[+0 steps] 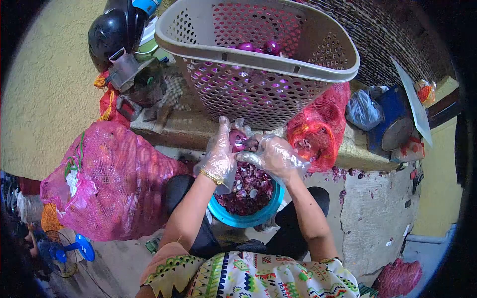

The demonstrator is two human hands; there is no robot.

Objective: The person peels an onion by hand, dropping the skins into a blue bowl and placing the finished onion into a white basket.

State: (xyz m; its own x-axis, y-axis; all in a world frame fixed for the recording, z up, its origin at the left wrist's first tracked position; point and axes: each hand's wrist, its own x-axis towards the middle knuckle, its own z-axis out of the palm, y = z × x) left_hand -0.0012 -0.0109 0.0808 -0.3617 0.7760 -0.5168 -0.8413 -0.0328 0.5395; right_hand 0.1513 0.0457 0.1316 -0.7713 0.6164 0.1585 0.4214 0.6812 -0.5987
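Observation:
A purple-red onion [237,141] is gripped in my left hand [222,158], which wears a clear plastic glove. Close against it, my right hand [278,155], gloved the same way, has its fingers closed round a small dark piece that I cannot make out. Below both hands stands a blue basin [238,219] between my knees. Onion skins [247,191] and pale scraps lie in it.
A grey perforated basket [258,58] holding peeled onions [272,47] stands on a ledge ahead. A large pink mesh sack [119,184] bulges at left. A red mesh bag [318,136] sits right of the basket. A blue fan [74,247] is at lower left.

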